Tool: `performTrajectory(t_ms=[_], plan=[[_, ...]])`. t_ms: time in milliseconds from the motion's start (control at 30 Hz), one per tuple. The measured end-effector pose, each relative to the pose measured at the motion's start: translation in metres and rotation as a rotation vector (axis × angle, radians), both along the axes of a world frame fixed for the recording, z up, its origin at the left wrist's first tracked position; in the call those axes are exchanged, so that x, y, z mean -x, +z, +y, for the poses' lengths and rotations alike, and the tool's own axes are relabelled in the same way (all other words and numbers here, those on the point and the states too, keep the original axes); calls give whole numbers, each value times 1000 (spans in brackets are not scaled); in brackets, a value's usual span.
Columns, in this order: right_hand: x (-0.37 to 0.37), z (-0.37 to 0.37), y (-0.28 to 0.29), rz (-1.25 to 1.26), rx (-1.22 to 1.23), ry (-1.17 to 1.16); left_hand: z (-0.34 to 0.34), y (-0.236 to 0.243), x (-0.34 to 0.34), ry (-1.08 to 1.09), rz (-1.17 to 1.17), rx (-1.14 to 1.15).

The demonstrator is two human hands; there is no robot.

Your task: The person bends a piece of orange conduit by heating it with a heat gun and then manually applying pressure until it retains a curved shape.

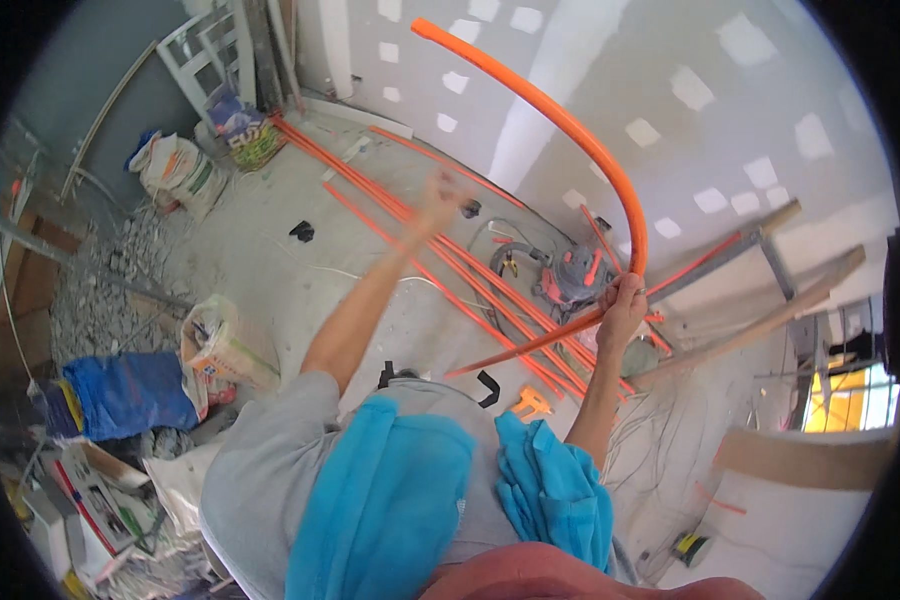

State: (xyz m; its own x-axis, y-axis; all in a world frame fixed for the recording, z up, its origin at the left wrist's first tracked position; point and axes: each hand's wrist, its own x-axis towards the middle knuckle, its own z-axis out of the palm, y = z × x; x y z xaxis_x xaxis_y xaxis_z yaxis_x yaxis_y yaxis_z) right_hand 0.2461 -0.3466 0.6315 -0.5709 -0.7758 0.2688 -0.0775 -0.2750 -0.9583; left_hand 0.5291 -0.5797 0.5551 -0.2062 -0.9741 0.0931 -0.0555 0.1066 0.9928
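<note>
A bent orange conduit pipe (580, 130) arcs up in front of the wall, and my right hand (625, 303) is closed around it. From that grip, its lower part slants down and to the left, toward my waist. My left hand (446, 198) reaches forward with the arm stretched out, above the floor and away from the bent pipe. Motion smears its fingers, so whether it holds anything does not show. Beneath the left arm, several straight orange pipes (410, 215) lie on the floor in a loose bundle.
A vacuum cleaner (573, 272) with a hose stands by the patched wall (590, 60). Wooden boards (750, 325) lean at the right, above loose cables (640, 440). An orange tool (532, 402) lies near my waist. Sacks (178, 172), rubble (100, 280) and a blue bag (135, 392) fill the left side.
</note>
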Motion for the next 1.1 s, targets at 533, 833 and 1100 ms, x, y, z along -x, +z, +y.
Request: performTrajectory(t_ms=[533, 833, 1100], plan=[[74, 114, 21, -22, -272, -302, -47, 290, -12, -243, -808, 1310], [81, 207, 29, -120, -172, -463, 34, 333, 64, -436, -786, 1405], [93, 268, 61, -88, -162, -586, 50, 364, 84, -505, -625, 1496]])
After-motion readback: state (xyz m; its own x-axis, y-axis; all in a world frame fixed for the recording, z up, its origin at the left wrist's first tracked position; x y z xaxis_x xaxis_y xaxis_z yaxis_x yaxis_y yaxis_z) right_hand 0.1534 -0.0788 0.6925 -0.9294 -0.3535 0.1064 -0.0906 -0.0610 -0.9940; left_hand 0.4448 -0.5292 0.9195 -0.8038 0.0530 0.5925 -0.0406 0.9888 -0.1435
